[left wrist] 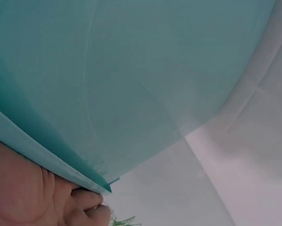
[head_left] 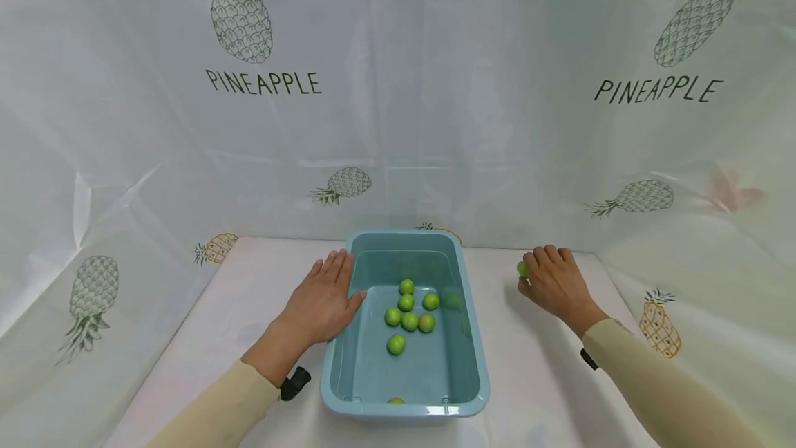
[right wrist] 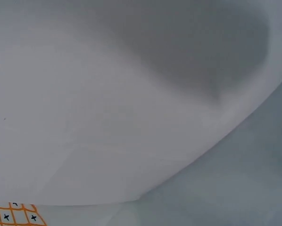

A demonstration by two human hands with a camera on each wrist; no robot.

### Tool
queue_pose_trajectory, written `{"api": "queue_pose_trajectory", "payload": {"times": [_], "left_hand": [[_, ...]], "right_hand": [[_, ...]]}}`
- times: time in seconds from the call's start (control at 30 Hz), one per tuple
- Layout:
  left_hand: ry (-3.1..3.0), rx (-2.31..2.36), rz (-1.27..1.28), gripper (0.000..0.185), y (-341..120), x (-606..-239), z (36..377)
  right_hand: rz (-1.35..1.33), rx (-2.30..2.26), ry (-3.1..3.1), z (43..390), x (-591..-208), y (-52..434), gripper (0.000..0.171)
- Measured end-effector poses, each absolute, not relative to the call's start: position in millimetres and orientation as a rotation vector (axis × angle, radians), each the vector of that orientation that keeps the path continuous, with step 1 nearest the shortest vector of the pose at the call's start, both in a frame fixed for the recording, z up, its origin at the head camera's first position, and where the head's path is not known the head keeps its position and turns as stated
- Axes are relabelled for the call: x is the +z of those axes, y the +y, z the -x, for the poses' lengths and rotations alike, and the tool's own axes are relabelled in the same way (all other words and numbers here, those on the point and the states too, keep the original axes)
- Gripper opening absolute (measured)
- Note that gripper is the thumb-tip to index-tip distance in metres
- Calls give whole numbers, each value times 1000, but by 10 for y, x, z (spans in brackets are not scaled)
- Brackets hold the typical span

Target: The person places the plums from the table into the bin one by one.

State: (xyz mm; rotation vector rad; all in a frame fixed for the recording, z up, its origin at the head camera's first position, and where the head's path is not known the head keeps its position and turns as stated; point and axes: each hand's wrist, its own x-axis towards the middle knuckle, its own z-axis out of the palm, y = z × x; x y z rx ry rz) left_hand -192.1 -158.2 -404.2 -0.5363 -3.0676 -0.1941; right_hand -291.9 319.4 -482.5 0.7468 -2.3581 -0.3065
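Observation:
A light blue plastic bin (head_left: 477, 365) stands on the white table, and several small round green fruits (head_left: 409, 321) lie on its floor. One of them has an orange blush. My left hand (head_left: 321, 299) rests on the bin's left rim, fingers straight and thumb reaching over the edge. In the left wrist view, the palm side of that hand (left wrist: 25, 193) lies against the bin's rim. To the right of the bin, above the table, my right hand (head_left: 555, 283) pinches a green fruit (head_left: 522, 268), mostly hidden by the fingers. The right wrist view shows neither hand nor fruit.
The white table (head_left: 504, 393) extends on both sides of the bin. A pale sheet (head_left: 448, 109) printed with pineapples hangs behind and along both sides. A single fruit (head_left: 395, 400) sits by the bin's near wall, partly hidden by the rim.

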Motion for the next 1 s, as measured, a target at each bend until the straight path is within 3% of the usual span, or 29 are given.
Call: {"api": "queue_pose_trajectory", "payload": {"times": [0.4,1.0], "left_hand": [[-3058,-164,540,78,-1558,-4024,1923],[-3074,-158,531,79,-1563,-4026,1933]], "right_hand": [[-706,-156,-2314,2755,-4559,2781,38],[-875,2,-2204,2522,-3947,2065,33]]}}
